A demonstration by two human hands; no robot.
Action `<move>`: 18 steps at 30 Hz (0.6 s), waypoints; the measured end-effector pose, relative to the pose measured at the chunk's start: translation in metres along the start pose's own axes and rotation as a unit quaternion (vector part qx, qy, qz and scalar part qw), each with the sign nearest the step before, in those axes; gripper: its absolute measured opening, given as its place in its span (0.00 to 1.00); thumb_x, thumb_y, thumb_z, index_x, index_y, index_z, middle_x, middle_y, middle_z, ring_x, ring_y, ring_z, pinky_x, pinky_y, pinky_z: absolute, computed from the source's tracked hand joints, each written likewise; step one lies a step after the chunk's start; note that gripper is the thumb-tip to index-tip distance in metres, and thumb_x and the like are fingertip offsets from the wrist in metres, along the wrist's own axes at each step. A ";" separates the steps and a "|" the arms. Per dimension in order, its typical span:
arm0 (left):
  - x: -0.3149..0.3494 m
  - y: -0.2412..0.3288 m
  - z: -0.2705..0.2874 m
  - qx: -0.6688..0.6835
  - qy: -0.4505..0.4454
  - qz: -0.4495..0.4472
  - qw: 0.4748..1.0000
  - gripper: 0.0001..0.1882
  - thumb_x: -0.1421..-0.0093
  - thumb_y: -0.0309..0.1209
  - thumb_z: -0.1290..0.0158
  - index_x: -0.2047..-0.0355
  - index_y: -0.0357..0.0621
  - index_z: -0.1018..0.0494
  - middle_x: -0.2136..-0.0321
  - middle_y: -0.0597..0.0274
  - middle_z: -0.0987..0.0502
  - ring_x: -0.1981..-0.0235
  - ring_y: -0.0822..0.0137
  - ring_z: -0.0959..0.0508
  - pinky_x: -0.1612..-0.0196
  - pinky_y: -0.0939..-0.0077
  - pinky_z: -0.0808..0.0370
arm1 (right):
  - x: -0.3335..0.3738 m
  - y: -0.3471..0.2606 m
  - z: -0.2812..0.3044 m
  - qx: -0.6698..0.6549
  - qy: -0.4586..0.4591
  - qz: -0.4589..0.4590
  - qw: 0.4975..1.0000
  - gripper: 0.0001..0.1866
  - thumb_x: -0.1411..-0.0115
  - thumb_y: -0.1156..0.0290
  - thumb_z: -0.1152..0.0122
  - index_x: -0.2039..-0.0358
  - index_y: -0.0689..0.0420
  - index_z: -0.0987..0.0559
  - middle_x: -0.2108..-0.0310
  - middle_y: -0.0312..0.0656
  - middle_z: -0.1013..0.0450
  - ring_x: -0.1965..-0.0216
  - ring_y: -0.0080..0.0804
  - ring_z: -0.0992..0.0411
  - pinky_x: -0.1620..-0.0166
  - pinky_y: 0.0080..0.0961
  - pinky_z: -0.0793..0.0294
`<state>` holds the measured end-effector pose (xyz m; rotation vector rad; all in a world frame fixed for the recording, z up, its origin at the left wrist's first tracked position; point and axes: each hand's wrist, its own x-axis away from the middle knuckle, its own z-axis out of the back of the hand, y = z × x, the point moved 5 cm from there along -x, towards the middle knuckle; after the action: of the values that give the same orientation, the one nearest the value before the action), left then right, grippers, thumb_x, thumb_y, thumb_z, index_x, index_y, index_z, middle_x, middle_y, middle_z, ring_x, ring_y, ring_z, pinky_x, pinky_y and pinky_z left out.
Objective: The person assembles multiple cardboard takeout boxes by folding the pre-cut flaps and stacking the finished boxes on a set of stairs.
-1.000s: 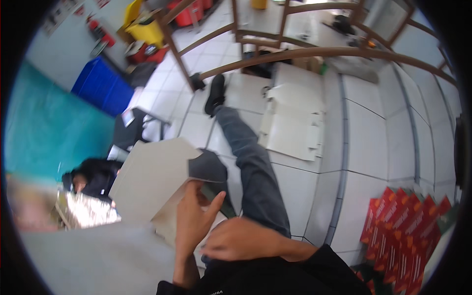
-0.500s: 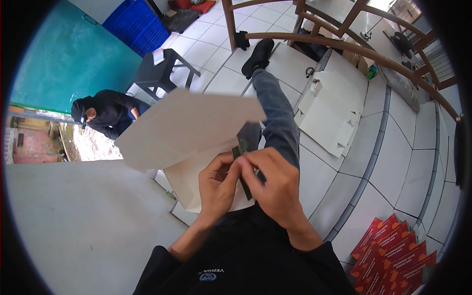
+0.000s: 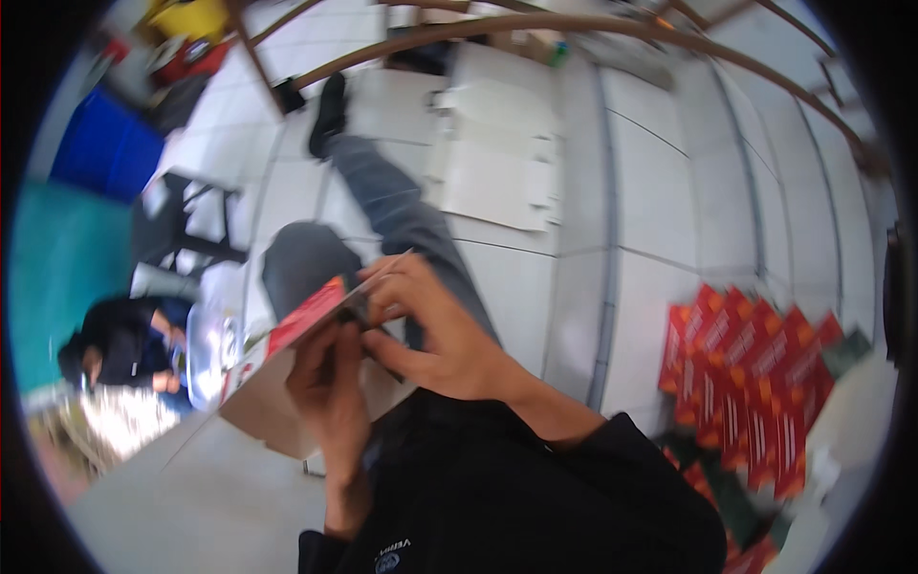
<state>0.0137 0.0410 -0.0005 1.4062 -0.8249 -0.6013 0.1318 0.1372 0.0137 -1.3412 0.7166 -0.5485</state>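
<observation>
A folding cardboard box (image 3: pixel 263 413), pale inside and printed red and white outside, is tilted in front of my body. Its lid is seen nearly edge-on. My left hand (image 3: pixel 330 397) is closed at the lid's lower side, fingertips pinched near the edge. From the right, my right hand (image 3: pixel 430 330) grips the same lid, its fingers partly behind the board. A small dark piece lies between the fingertips of both hands, too blurred to name. The box's far side is hidden by the lid and my hands.
A flat white box blank (image 3: pixel 502 163) lies on the tiled floor ahead. Fanned red printed cartons (image 3: pixel 741 368) lie at right, beside dark green pieces (image 3: pixel 846 354). At left are a person in black (image 3: pixel 120 335), a clear tub (image 3: pixel 206 354), a dark stool (image 3: pixel 182 220) and a blue crate (image 3: pixel 110 143).
My view has swung to the right. The box has turned so that its red outside shows, and its lid is now edge-on. My right hand has shifted onto the lid's upper edge.
</observation>
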 end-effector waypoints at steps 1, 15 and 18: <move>-0.002 0.006 -0.004 -0.035 -0.019 -0.024 0.999 0.09 0.32 0.24 0.48 0.56 0.32 0.23 0.59 0.55 0.21 0.62 0.68 0.21 0.56 0.75 0.24 | 0.002 0.012 -0.001 -0.088 -0.012 -0.040 0.995 0.14 0.41 0.79 0.37 0.56 0.57 0.31 0.55 0.37 0.34 0.58 0.27 0.31 0.58 0.27 0.29; 0.011 0.032 -0.053 0.008 -0.263 -0.179 0.948 0.06 0.35 0.22 0.47 0.61 0.35 0.22 0.64 0.56 0.21 0.64 0.69 0.21 0.61 0.79 0.26 | 0.294 0.042 0.170 -0.032 0.744 -0.034 0.666 0.29 0.30 0.58 0.50 0.39 0.66 0.41 0.44 0.51 0.37 0.44 0.36 0.34 0.40 0.31 0.36; 0.009 0.022 -0.056 0.011 -0.285 -0.163 0.944 0.06 0.34 0.23 0.47 0.61 0.34 0.22 0.63 0.57 0.21 0.63 0.70 0.21 0.60 0.79 0.26 | 0.356 0.064 0.176 0.018 0.767 -0.275 0.579 0.28 0.31 0.55 0.49 0.44 0.67 0.38 0.49 0.55 0.34 0.49 0.41 0.31 0.44 0.35 0.32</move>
<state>0.0610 0.0698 0.0244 1.4166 -1.0566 -1.3004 0.4983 0.0083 -0.0892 -0.6956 1.6184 -2.3624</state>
